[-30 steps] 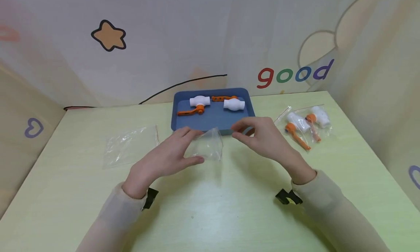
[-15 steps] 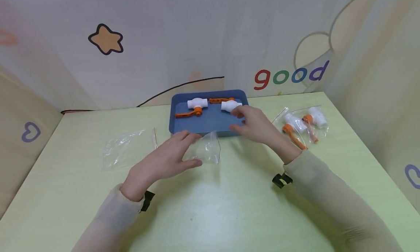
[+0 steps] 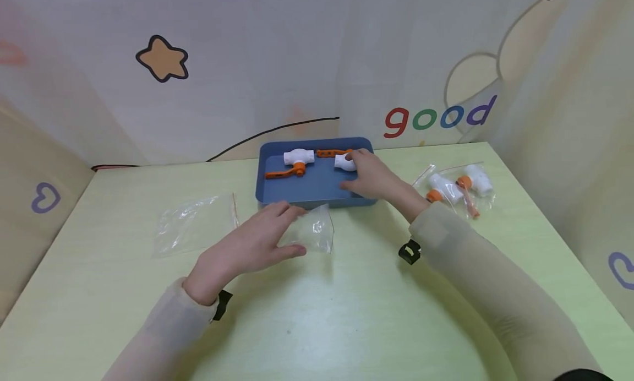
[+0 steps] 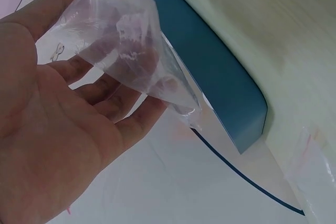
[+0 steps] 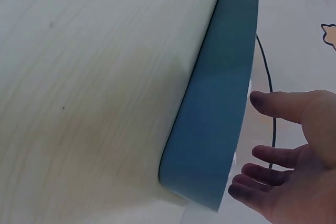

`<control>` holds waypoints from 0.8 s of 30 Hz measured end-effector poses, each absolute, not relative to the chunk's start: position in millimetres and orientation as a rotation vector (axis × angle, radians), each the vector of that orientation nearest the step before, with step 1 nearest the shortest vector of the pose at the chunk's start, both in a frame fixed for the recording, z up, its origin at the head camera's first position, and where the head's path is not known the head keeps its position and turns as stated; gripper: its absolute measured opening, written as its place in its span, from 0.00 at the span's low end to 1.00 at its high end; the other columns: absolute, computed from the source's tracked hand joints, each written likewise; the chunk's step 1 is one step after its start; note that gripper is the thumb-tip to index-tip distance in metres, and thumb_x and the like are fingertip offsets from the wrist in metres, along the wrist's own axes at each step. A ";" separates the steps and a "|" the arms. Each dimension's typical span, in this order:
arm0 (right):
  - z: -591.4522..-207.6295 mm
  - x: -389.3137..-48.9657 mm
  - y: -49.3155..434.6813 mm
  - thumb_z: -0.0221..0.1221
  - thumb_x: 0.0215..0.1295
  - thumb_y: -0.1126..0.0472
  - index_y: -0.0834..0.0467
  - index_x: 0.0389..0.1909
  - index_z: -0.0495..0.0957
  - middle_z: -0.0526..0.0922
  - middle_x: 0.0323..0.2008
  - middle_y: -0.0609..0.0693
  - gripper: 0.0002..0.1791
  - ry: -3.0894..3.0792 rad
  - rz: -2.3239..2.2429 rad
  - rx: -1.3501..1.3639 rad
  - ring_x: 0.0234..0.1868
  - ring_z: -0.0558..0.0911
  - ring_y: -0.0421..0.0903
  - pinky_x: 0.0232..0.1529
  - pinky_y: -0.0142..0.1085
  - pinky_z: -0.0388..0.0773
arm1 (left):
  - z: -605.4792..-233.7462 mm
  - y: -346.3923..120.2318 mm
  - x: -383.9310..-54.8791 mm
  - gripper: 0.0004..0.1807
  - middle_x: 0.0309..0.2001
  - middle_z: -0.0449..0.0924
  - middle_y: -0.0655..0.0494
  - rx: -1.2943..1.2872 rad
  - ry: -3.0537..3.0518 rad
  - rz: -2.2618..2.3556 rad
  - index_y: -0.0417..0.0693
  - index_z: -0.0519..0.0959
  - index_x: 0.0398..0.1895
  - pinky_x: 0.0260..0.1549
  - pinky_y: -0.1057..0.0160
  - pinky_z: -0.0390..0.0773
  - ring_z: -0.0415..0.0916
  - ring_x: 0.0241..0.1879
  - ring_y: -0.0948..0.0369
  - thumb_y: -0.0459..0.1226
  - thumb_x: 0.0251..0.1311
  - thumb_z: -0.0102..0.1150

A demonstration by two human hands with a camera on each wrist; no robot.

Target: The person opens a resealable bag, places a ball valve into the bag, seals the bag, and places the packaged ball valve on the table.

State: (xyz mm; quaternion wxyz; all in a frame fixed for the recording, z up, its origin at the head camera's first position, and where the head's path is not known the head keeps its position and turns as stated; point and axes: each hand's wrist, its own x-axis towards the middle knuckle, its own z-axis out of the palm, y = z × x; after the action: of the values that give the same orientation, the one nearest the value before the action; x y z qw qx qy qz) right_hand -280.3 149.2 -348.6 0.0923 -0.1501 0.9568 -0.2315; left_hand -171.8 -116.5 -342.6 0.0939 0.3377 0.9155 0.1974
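My left hand (image 3: 247,240) holds a clear plastic bag (image 3: 317,229) above the table, in front of the blue tray. In the left wrist view the bag (image 4: 126,35) lies between thumb and fingers, with fingertips showing through the film. My right hand (image 3: 371,174) reaches over the tray's right side, thumb and fingers apart, around a white ball valve body (image 3: 344,162). Whether it touches the valve cannot be seen. In the right wrist view the fingers of the right hand (image 5: 299,156) are spread beyond the tray wall. To the left sits another ball valve (image 3: 299,158) with an orange lever handle.
The blue tray (image 3: 277,196) stands near the back wall (image 3: 272,67). A flat clear bag (image 3: 193,224) lies on the table at left. Two bagged valves (image 3: 477,180) lie at right. An orange handle (image 3: 333,153) shows at the tray's back.
My right hand has moved forward and left from beside the bag, over the tray to the white valve. My left hand stays nearly in place with the bag.
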 end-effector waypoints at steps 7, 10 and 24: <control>-351.7 -291.3 145.8 0.68 0.68 0.57 0.70 0.74 0.60 0.61 0.74 0.67 0.41 2.825 -0.588 -0.423 0.73 0.62 0.62 0.73 0.54 0.59 | -343.5 -118.0 -171.6 0.37 0.58 0.74 0.49 0.988 2.698 0.574 0.40 0.70 0.71 0.57 0.54 0.77 0.73 0.55 0.54 0.49 0.66 0.69; -352.9 -295.7 144.2 0.67 0.69 0.57 0.70 0.74 0.59 0.62 0.74 0.67 0.41 2.832 -0.539 -0.450 0.74 0.62 0.62 0.74 0.53 0.58 | -343.7 -118.8 -171.6 0.37 0.59 0.74 0.48 0.977 2.694 0.565 0.41 0.70 0.71 0.57 0.54 0.77 0.73 0.56 0.54 0.49 0.66 0.69; -354.3 -303.9 139.9 0.69 0.66 0.59 0.68 0.69 0.70 0.69 0.62 0.65 0.35 2.869 -0.411 -0.438 0.59 0.71 0.60 0.64 0.54 0.72 | -346.5 -119.5 -173.0 0.36 0.58 0.75 0.49 1.015 2.697 0.547 0.40 0.71 0.70 0.55 0.54 0.77 0.74 0.53 0.55 0.48 0.65 0.70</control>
State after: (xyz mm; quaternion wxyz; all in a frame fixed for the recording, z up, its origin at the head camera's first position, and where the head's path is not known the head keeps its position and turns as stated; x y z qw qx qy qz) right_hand -303.9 139.9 -354.3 0.1050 -0.1486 0.9734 -0.1396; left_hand -173.0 -119.5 -346.5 0.1041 0.3442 0.9145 0.1854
